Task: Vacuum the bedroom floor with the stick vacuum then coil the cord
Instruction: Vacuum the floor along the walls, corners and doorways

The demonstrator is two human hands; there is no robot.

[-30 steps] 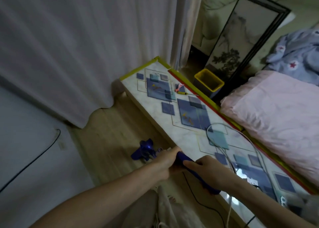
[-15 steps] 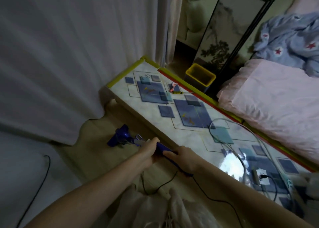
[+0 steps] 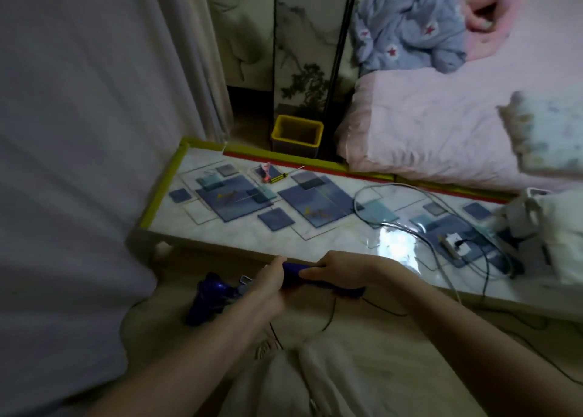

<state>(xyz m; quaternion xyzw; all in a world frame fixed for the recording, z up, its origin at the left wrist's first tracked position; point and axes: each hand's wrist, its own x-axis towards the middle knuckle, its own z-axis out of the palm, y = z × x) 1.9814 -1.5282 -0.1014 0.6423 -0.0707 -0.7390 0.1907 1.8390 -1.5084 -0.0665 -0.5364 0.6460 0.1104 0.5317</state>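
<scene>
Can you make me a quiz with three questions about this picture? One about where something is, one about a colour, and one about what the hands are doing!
1. Where is the screwdriver?
A. on the low table
B. on the bed
C. in the bin

2. What colour is the bin's rim?
A. red
B. yellow
C. white

3. What are the hands doing?
A. hanging idle
B. both holding the vacuum
C. only one holding it

Answers: 1 A, it lies on the patterned tabletop. 2 B, the rim is yellow. 3 B, the left hand and right hand both curl round the blue handle.

Bin [image 3: 296, 132] behind table [image 3: 220, 236] — bed [image 3: 441, 132] right.
</scene>
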